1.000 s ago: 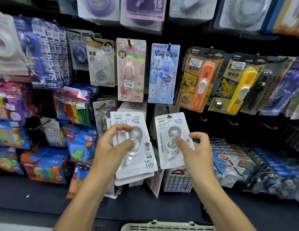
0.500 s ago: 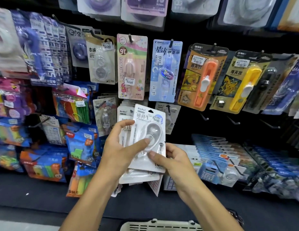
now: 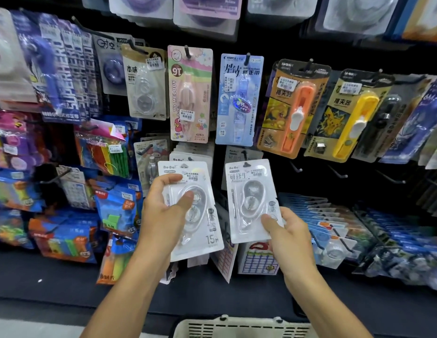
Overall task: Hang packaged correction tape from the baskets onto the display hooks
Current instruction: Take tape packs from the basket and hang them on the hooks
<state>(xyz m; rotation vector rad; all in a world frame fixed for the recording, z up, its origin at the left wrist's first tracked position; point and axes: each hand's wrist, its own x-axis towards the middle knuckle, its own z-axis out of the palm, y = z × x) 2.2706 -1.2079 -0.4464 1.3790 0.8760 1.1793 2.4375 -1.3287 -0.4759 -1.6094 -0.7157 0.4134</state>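
Correction tape pack [image 3: 251, 200]: R hand [image 3: 289, 236] pinches its lower corner, hang-hole up near hook [image 3: 244, 156].
L hand [image 3: 167, 213] grips spare stack [image 3: 196, 215], ready supply.

basket [image 3: 241, 326] cut off by bottom edge; price labels unreadable.

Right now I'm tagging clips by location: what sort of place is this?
Most likely a stationery shop aisle: carded goods with price stickers, like the pink character-printed correction tape pack, hang on black display hooks, and a cream slotted plastic basket sits below.
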